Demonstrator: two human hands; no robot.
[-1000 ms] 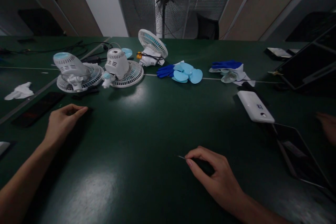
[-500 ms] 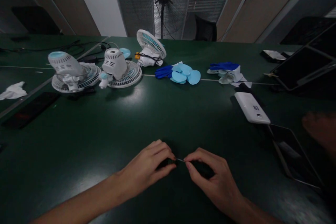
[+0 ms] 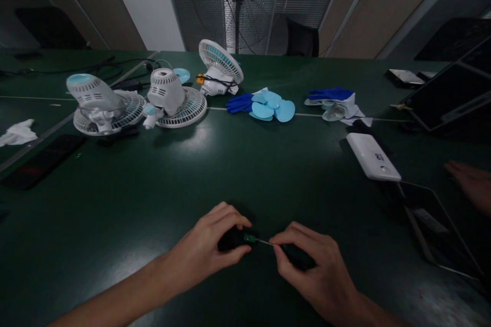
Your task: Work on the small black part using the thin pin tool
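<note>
A small screwdriver (image 3: 250,238) with a green handle end and a thin metal shaft lies between my hands, close above or on the dark green table. My right hand (image 3: 312,265) pinches the tip of the shaft between thumb and forefinger. On the other side, my left hand (image 3: 215,240) curves around the handle end with thumb and fingers apart. A gap shows between its fingertips and the green part. The space inside each hand's curl is dark, so any more of the handle there cannot be made out.
White fan parts (image 3: 166,94) stand back left, with another fan head (image 3: 220,69) behind. Light-blue fan blades (image 3: 272,106) lie beside blue gloves (image 3: 240,103). More gloves (image 3: 332,102), a white device (image 3: 373,157) and a dark tablet (image 3: 433,219) are right. Another person's hand (image 3: 471,184) rests at the right edge.
My left fingers have spread and drawn slightly left, and the green handle end now shows between them. My right hand keeps its pinch. The other person's hand has shifted slightly.
</note>
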